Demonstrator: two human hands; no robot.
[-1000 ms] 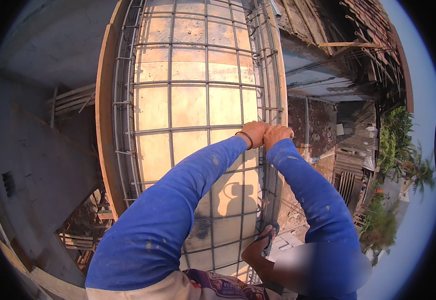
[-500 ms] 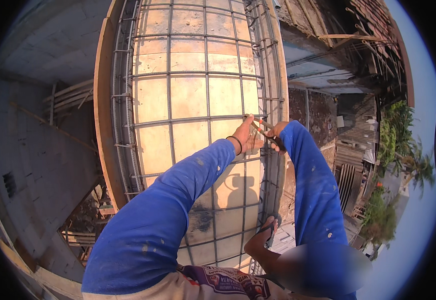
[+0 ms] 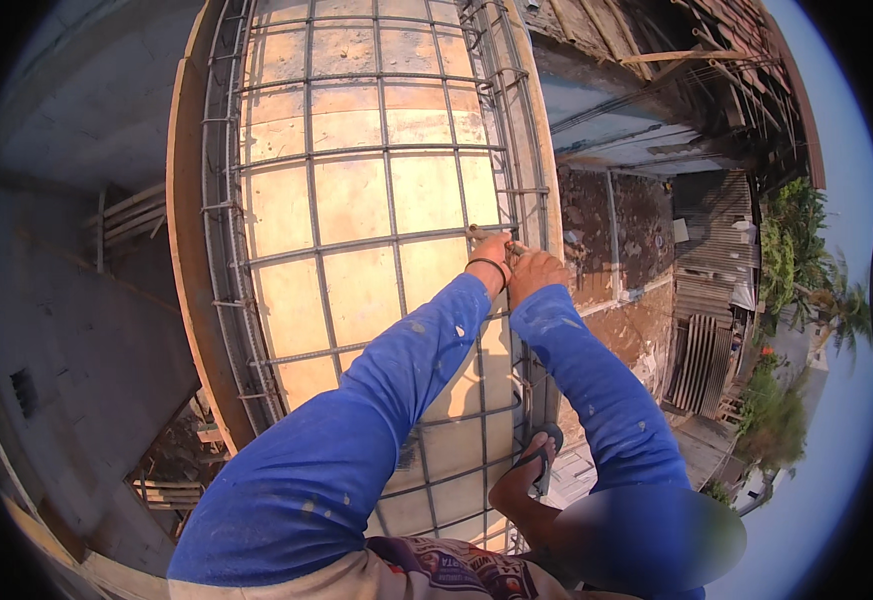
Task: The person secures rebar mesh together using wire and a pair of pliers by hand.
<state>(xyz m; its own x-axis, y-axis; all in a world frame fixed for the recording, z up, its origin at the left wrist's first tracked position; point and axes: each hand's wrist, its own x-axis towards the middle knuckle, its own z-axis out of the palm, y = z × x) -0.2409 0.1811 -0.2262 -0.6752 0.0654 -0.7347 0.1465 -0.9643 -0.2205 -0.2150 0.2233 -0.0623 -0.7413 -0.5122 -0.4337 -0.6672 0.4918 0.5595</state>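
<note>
My left hand (image 3: 491, 262), with a dark band at its wrist, is closed at the right side of a steel rebar grid (image 3: 356, 244). Beside it, touching or nearly so, my right hand (image 3: 539, 272) is closed over a pair of pincers. Most of that tool is hidden by my fingers; a brownish end of what looks like its handle (image 3: 475, 232) sticks out past my left fingertips. What my left fingers grip is hidden. Both hands are over a bar crossing, next to the long bars of the edge rebar cage (image 3: 507, 130). Pale formwork panels (image 3: 348, 198) lie under the grid.
A raised wooden side board (image 3: 186, 180) borders the formwork on the left, with a deep drop beyond. My foot in a flip-flop (image 3: 526, 468) stands near the right edge. Lower down on the right are corrugated sheets (image 3: 711, 235), and a broken tiled roof (image 3: 756, 60) lies farther off.
My right hand has moved left and up against my left hand, and the pincers, plainly visible before, are now mostly covered. The view has shifted slightly, moving the formwork left.
</note>
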